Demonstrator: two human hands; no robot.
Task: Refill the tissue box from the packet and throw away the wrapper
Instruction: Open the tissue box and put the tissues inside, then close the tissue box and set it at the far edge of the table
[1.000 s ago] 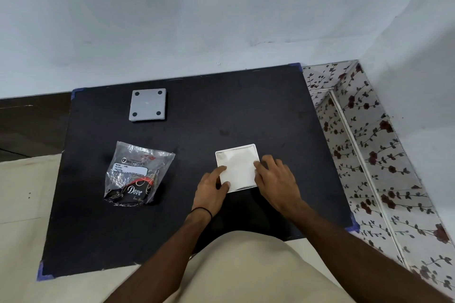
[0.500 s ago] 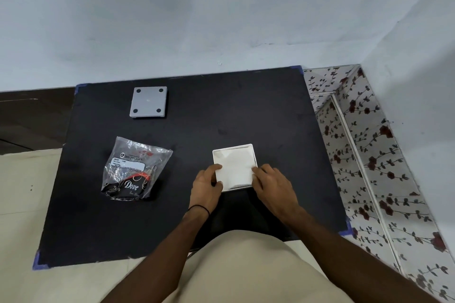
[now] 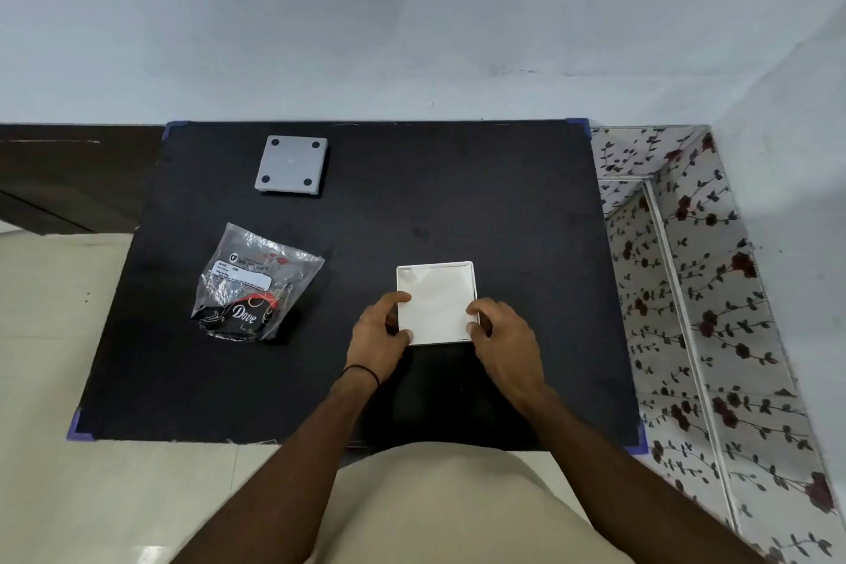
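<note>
**Both hands hold the white tissue box on the black table**

The tissue box [image 3: 435, 301] sits on the near middle of the table [image 3: 480, 197]. It is a shallow white square with a thin raised rim, and its top is open. Soft white sheets with faint creases fill the inside almost level with that rim.

The left hand [image 3: 377, 334] grips the box's near left corner. Its thumb lies over the left rim onto the tissue, and a curled finger presses the near edge. A thin black band [image 3: 362, 372] circles that wrist. The right hand [image 3: 501, 334] clasps the right side, with bent fingertips hooked over the rim. The two hands are apart, with the box between them.

The packet [image 3: 257, 284] lies flat to the left, well apart from the box. It is a crinkled, glossy clear plastic pouch that catches the light in its wrinkles. It carries a white printed label, and its dark lower part reads "Dove" in pale script.

A grey square plate [image 3: 291, 165] rests near the far left of the table. It is smooth and matte, with rounded corners and a dark round dot near each corner.

The tabletop is matte black and square, with blue guards capping its corners [image 3: 577, 124]. A pale, smooth wall [image 3: 412, 14] rises behind it. Glossy cream floor tiles [image 3: 55, 334] lie to the left, and a white surface printed with dark red roses and vines [image 3: 696, 289] runs along the right.
</note>
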